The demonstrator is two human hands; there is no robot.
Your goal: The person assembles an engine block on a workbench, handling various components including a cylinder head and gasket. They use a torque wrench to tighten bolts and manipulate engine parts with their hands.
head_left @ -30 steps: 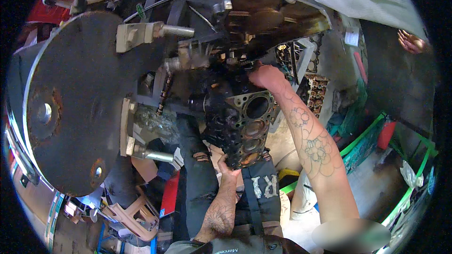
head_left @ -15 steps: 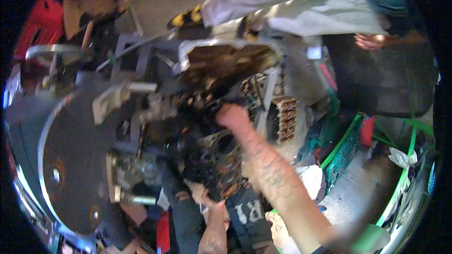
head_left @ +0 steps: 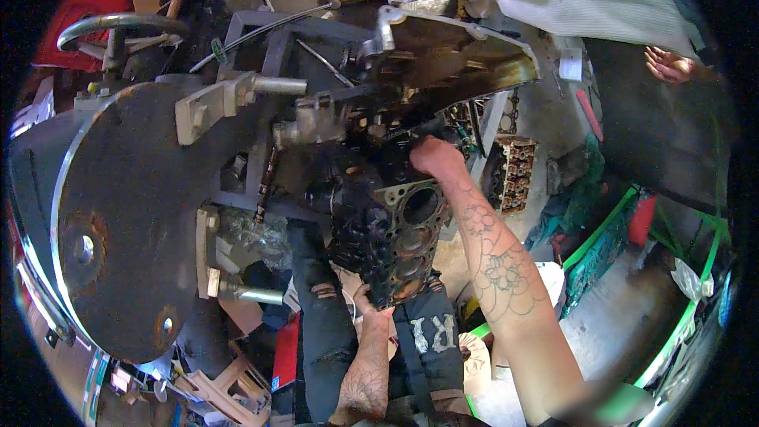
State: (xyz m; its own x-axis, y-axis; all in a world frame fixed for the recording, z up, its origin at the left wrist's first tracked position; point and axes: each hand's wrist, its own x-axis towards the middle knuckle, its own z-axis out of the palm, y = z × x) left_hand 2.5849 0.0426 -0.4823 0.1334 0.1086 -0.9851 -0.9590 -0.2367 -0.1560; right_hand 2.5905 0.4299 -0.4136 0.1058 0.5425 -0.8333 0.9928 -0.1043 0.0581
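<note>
A dark, greasy engine block point(head_left: 390, 204) is tilted in front of me, its pale top face with a row of round cylinder bores turned to the right. At its far end my right hand point(head_left: 439, 158) is closed over the edge, with the fingertips hidden. Down at the near end, by my knees, my left hand point(head_left: 370, 299) grips the block's lower edge, partly covered by it. Just beyond the block stands a large, oily brown metal housing point(head_left: 466, 55) with a pale rim.
A grey metal frame point(head_left: 277, 51) lies behind the block. At left is a big dark round plate point(head_left: 130, 229) with a handwheel point(head_left: 118, 30). To the right are a cylinder head point(head_left: 518, 174) and a green-framed chair point(head_left: 601, 225). Another person's hand point(head_left: 670, 65) shows at far right.
The whole view has shifted, so things sit higher and further right, and it is sharper. Both my hands stay at the engine block, whose bored face now shows plainly.
</note>
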